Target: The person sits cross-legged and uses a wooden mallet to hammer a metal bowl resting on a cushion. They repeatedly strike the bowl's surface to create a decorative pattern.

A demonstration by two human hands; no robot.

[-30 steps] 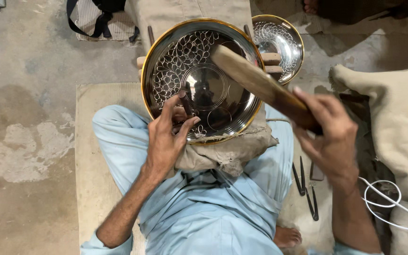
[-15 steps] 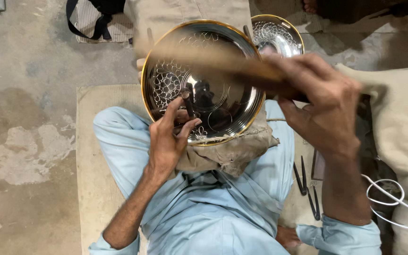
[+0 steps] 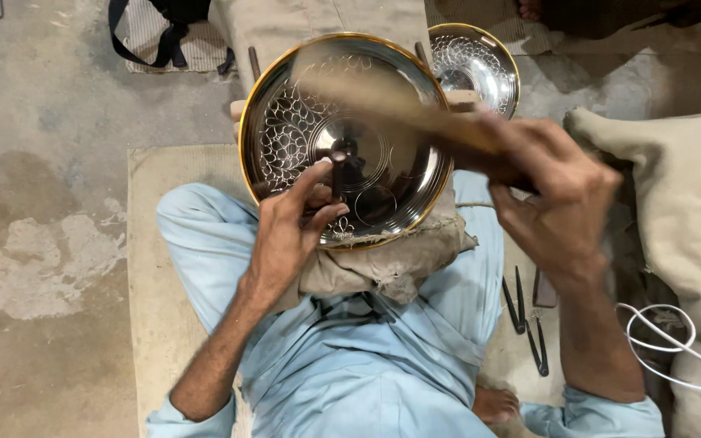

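Head view is showing a big shiny metal plate (image 3: 383, 154) sitting on a cloth pad (image 3: 391, 264) on the person's lap. Left hand (image 3: 285, 231) is pinching a small dark punch (image 3: 338, 170) on the plate. Right hand (image 3: 557, 203) is gripping a blurry wooden mallet (image 3: 391, 105) above it. A smaller plate (image 3: 476, 65) is lying just behind.

The silver plate (image 3: 383, 146) has a gold rim and a fine netted leaf pattern. Beneath it lies tan cloth (image 3: 391, 264); around that, pale blue clothing (image 3: 383, 365). Behind the plate, a smaller silver dish (image 3: 476, 69) is patterned alike.
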